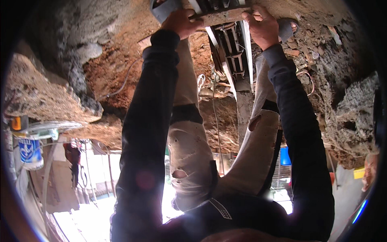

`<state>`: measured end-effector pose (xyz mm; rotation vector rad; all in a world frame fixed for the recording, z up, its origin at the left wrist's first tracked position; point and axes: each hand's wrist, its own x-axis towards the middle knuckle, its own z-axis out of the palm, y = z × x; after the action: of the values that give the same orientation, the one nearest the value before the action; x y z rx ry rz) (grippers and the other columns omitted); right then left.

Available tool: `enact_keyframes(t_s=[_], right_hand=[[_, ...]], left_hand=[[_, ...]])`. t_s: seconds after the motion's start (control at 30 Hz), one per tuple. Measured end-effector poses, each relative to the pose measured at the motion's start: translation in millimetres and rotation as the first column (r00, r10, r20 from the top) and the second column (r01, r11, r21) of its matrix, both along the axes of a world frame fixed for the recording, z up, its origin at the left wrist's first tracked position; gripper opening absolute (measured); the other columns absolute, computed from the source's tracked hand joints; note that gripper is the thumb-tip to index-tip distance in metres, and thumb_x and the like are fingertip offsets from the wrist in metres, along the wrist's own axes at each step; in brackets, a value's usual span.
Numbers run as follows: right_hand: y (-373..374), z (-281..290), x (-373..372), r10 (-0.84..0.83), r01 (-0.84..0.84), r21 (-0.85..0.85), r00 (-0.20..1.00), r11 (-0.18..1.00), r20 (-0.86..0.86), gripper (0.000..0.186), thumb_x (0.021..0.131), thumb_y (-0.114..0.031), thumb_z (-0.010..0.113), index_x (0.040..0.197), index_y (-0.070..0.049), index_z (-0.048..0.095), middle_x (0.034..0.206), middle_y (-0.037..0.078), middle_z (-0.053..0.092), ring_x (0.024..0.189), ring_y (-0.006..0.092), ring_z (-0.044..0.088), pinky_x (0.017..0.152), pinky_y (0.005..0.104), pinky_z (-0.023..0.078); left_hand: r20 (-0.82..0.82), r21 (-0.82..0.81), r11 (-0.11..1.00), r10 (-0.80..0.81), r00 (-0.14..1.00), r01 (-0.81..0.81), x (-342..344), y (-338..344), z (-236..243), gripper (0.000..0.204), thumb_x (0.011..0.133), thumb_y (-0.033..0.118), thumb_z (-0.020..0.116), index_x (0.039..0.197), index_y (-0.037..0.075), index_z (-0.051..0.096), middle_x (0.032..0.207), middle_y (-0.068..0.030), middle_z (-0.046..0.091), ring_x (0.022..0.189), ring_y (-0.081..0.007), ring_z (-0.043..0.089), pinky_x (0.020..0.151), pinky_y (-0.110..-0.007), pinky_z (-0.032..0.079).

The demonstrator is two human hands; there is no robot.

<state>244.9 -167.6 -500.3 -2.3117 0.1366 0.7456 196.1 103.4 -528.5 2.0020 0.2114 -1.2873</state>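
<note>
My left hand (183, 25) grips the left end of a short, dirty board (219, 16) near the top of the view, and my right hand (262, 28) grips its right end. The board lies crosswise over a narrow slot, where a rusty rebar cage (234, 52) sits between pale straight strips (248, 56). My feet in dark sandals (163, 8) are just beyond my hands, one on each side. My legs in torn beige trousers (189, 149) stretch between my sleeved arms.
Rough soil (105, 64), rubble (306, 56) and broken concrete (354, 109) surround the slot. Thin cables (121, 84) cross the dirt. A blue-and-white bucket (32, 160), a blue container (285, 157) and a yellow object (358, 172) appear toward the bright lower edges.
</note>
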Motion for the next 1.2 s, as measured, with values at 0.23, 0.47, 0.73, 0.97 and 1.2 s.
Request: enact_keyframes(t_s=[0.23,0.47,0.73,0.97,1.2], right_hand=[[-24,-11,-13,-0.175,0.229,0.296,0.965,0.928,-0.198,0.044,0.083,-0.023,0.082,0.118,-0.001,0.067,0.101,0.015,0.074,0.099,0.0222,0.072,0.079,0.0322,0.058],[13,-1,4,-0.329,0.334,0.391,0.941,0.858,-0.082,0.032,0.084,-0.018,0.081,0.111,-0.003,0.071,0.097,0.009,0.073,0.087,0.0165,0.07,0.074,0.0279,0.056],[4,-22,21,-0.205,0.21,0.233,0.978,0.95,-0.044,0.04,0.09,-0.031,0.073,0.117,-0.003,0.063,0.092,0.015,0.071,0.088,0.0254,0.071,0.075,0.0365,0.055],[12,-9,34,-0.267,0.351,0.299,0.92,0.888,-0.287,0.029,0.093,-0.011,0.069,0.121,-0.004,0.063,0.086,0.004,0.067,0.079,0.0109,0.062,0.068,0.0276,0.051],[4,-20,36,-0.26,0.359,0.265,0.903,0.895,-0.343,0.03,0.096,-0.017,0.068,0.122,-0.004,0.062,0.102,0.005,0.066,0.094,0.0147,0.066,0.073,0.0301,0.06]], left_hand=[[0.007,-0.047,0.999,0.021,1.0,-0.02,3,-6,-3,0.044,0.079,0.042,0.071,0.099,0.003,0.074,0.089,-0.0233,0.071,0.088,-0.0399,0.069,0.083,-0.046,0.053],[-0.028,-0.061,0.977,0.202,0.979,-0.203,-1,2,4,0.038,0.082,0.032,0.072,0.1,-0.001,0.071,0.092,-0.0225,0.07,0.086,-0.0347,0.068,0.078,-0.041,0.052],[0.05,0.008,0.973,0.23,0.972,-0.23,28,5,5,0.052,0.075,0.046,0.079,0.102,0.002,0.074,0.093,-0.0221,0.072,0.088,-0.0364,0.071,0.084,-0.043,0.056],[0.051,-0.01,0.969,0.248,0.967,-0.248,22,6,5,0.039,0.081,0.035,0.074,0.101,0.002,0.073,0.093,-0.0202,0.071,0.09,-0.035,0.069,0.084,-0.041,0.053],[0.196,0.061,0.973,0.206,0.959,-0.221,20,5,5,0.045,0.081,0.035,0.073,0.112,0.003,0.07,0.098,-0.0243,0.071,0.094,-0.0387,0.069,0.087,-0.044,0.052]])
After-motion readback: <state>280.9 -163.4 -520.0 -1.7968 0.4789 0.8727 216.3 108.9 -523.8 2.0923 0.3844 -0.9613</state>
